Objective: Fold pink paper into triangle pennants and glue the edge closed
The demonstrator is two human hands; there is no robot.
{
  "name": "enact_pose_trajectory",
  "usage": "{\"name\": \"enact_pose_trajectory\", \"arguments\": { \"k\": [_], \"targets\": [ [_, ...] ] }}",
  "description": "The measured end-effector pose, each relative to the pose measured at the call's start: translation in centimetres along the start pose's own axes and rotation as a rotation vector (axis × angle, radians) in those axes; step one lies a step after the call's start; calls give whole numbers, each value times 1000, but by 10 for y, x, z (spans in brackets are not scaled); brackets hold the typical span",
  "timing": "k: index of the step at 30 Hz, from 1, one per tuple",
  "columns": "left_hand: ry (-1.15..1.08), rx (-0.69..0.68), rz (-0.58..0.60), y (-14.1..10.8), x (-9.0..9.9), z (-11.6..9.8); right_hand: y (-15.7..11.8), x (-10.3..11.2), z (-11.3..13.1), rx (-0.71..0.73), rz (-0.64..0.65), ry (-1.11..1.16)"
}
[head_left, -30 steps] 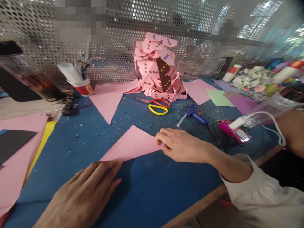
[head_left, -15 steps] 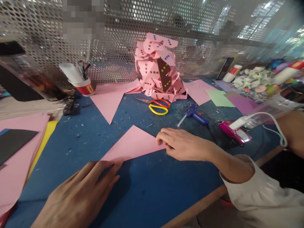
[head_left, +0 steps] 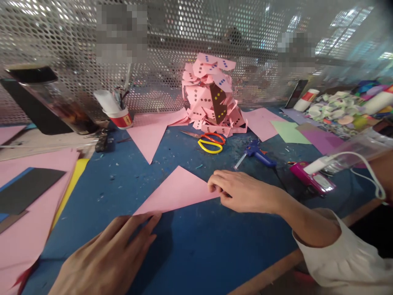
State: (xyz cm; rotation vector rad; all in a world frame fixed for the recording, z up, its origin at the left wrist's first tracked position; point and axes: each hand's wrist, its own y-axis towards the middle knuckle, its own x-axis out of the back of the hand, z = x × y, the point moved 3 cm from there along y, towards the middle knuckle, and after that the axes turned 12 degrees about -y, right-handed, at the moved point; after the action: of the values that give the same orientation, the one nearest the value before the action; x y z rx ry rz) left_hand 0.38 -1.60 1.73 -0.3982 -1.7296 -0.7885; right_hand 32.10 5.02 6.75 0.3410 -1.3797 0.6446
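A pink paper triangle (head_left: 179, 190) lies on the blue table between my hands, its peak pointing away from me. My left hand (head_left: 107, 246) rests at its near left edge, fingertips on the paper and fingers slightly apart. At the right corner, the curled fingers of my right hand (head_left: 236, 190) are closed on the paper. Just beyond are scissors (head_left: 211, 142) with one red and one yellow handle, and a blue glue gun (head_left: 256, 153). Behind them stands a pile of folded pink pieces (head_left: 208, 94) with dark, blue and yellow marks.
Pink sheets (head_left: 30, 254) with a dark sheet lie at left. A paper cup (head_left: 121, 119) and a drink cup (head_left: 70, 110) stand behind. At right are a magenta device (head_left: 319, 180), coloured paper (head_left: 290, 132), paper scraps (head_left: 331, 106) and another person's arm (head_left: 382, 168).
The whole view has shifted, so things appear slightly further right and lower. Both hands keep about the same places on the pink triangle.
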Motion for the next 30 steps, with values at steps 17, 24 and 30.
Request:
{"name": "enact_pose_trajectory", "arguments": {
  "k": [17,24,30],
  "targets": [
    [-22,-163,-81,19,10,7,5,-5,8,160,-160,-13],
    [-215,-39,-117,29,6,16,11,-8,8,201,-185,-20],
    [-226,-55,-158,32,7,17,6,-10,15,232,-241,-186]
  ]
}}
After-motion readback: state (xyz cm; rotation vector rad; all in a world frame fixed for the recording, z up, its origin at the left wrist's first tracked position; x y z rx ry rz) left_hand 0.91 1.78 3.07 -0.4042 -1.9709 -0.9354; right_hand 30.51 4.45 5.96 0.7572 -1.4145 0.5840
